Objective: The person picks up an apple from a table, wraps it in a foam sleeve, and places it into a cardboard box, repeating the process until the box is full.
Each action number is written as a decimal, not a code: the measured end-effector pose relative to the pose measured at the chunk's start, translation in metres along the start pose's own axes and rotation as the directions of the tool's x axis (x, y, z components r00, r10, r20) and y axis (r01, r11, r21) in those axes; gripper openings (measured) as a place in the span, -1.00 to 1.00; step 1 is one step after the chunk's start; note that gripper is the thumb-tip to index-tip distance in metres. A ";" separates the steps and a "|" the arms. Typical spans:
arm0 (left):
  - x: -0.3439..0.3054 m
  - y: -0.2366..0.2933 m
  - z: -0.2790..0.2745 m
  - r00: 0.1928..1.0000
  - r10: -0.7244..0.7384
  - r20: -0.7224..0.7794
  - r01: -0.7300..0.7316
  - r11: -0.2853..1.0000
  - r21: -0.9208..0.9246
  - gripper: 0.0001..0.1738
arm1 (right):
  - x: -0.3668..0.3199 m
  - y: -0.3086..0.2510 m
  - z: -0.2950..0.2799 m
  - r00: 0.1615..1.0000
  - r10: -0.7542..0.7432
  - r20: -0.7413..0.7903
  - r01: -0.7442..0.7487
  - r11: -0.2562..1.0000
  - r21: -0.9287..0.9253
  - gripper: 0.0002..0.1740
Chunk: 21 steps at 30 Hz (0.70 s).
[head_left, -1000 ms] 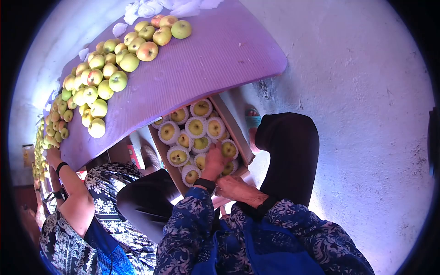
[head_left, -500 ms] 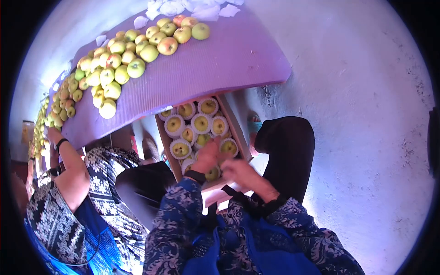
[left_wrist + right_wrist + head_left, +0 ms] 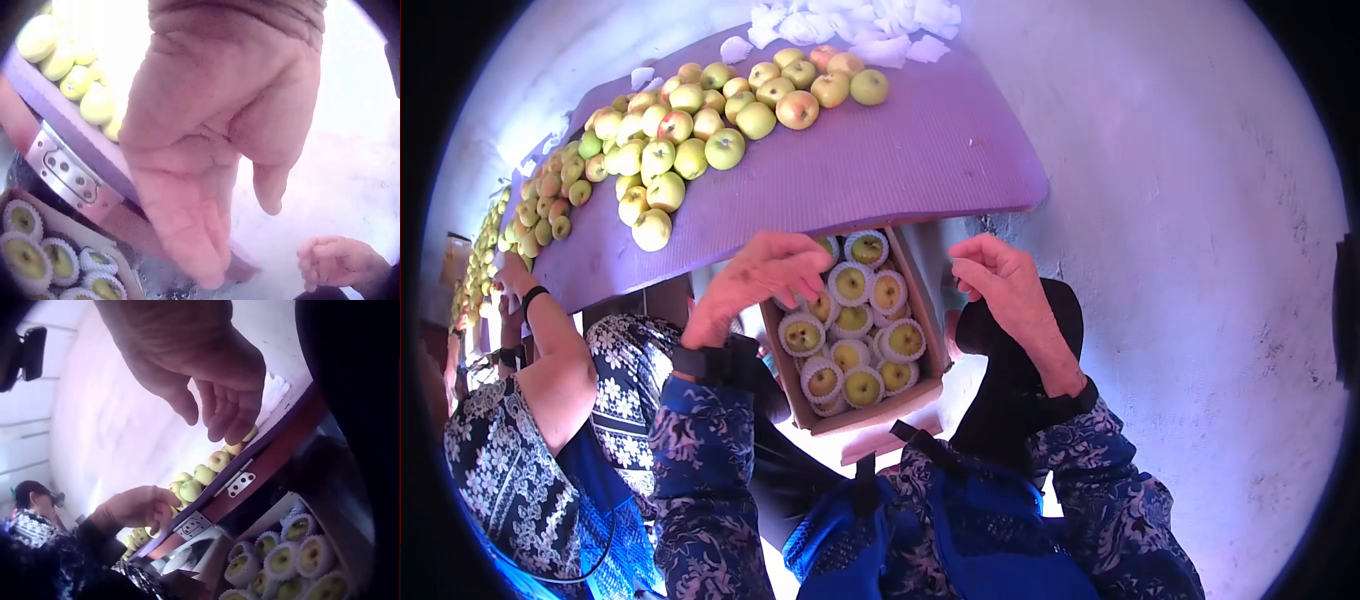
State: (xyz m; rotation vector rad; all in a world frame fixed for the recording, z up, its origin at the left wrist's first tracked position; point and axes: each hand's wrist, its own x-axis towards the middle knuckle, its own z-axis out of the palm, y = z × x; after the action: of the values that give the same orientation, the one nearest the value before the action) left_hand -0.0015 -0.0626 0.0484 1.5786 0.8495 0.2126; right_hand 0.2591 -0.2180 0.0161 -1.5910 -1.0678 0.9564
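Note:
A cardboard box holds several yellow-green apples in white foam nets, seen in the head view. My left hand hangs over the box's left edge and holds nothing; its fingers look relaxed in the left wrist view. Right of the box, my right hand is raised with loosely bent fingers and nothing between them, as the right wrist view also shows. Bare apples lie piled on the purple-covered table beyond both hands.
White foam pieces lie at the table's far edge. Another person's arm reaches to the apples on the left. Metal brackets sit on the table's side. A pale wall stands at the right.
Both hands have left the netted apples in the box and moved up and apart, the left one to the left, the right one to the right. The head view has shifted slightly.

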 end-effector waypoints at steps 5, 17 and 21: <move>0.018 -0.012 -0.038 0.966 0.064 -0.251 -0.121 0.968 -0.220 -0.58 | 0.005 -0.014 -0.001 0.976 0.011 0.217 0.016 0.992 -0.126 -0.74; 0.026 -0.054 -0.044 0.879 0.059 -0.474 -0.326 0.798 -0.506 -0.75 | -0.116 -0.018 -0.019 0.681 0.394 0.617 -0.238 0.916 -0.322 -0.58; 0.017 -0.051 -0.045 0.901 0.066 -0.428 -0.306 0.796 -0.522 -0.75 | -0.144 -0.045 -0.030 0.330 0.712 0.620 -0.138 0.686 -0.714 -0.36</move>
State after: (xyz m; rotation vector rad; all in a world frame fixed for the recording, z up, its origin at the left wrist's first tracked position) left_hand -0.0353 -0.0192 0.0057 1.0401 0.8198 0.8817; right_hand 0.2339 -0.3560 0.0801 -1.9359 -1.7670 2.2274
